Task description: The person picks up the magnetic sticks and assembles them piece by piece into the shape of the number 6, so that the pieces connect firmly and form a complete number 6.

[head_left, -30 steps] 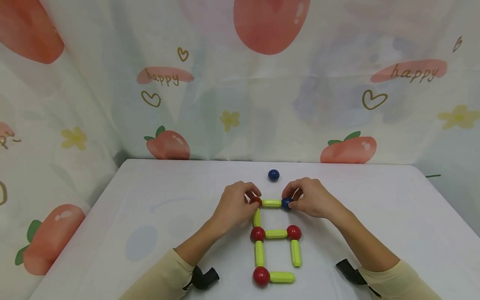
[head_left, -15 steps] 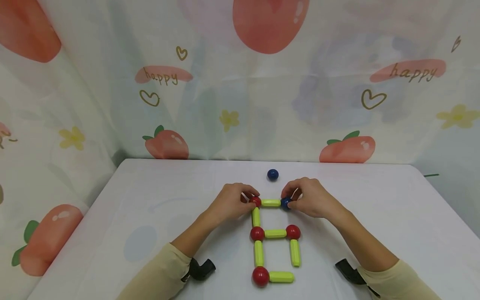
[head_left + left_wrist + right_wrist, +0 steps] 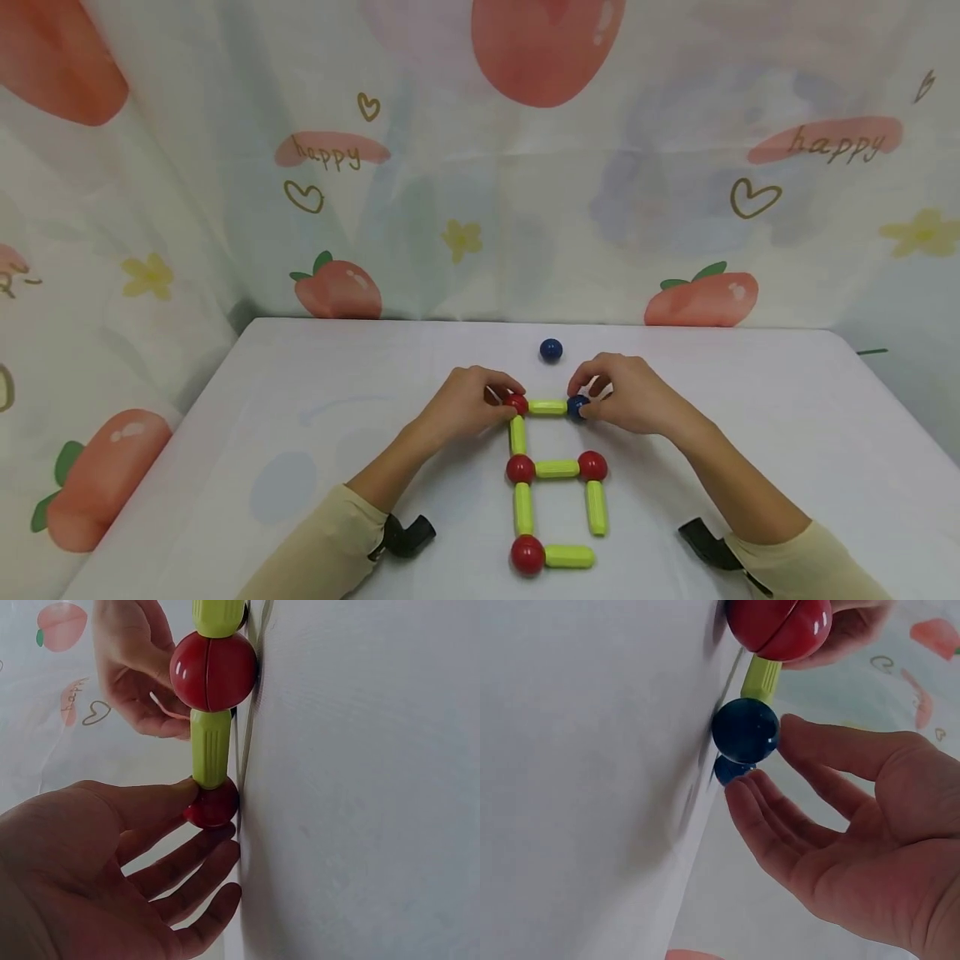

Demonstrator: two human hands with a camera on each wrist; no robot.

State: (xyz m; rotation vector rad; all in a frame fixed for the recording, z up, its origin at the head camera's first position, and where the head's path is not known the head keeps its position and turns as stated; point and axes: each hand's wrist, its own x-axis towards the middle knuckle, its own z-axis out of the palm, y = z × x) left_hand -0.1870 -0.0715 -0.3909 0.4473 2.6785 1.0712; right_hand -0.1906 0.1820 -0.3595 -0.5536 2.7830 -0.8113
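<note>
My left hand (image 3: 468, 403) pinches the red ball (image 3: 215, 806) at the far left corner of a figure made of balls and rods. My right hand (image 3: 637, 397) holds a blue ball (image 3: 745, 730) between thumb and fingertips. A yellow-green rod (image 3: 548, 407) spans the gap between these two balls. From the red ball another rod (image 3: 211, 748) leads down to a second red ball (image 3: 521, 468). A rod (image 3: 557, 469) joins that one to a red ball (image 3: 592, 466) on its right. Nearest me sits a red ball (image 3: 527, 554) with a rod (image 3: 570, 557) pointing right.
A loose blue ball (image 3: 551, 350) lies beyond the figure, towards the far edge of the white table (image 3: 300, 367). One rod (image 3: 596, 508) hangs down from the middle right red ball, its near end free. Patterned cloth (image 3: 525, 208) stands behind the table.
My left hand has drawn back slightly, showing more of the red ball under its fingertips. The right hand stays on the blue ball, and the figure keeps its shape.
</note>
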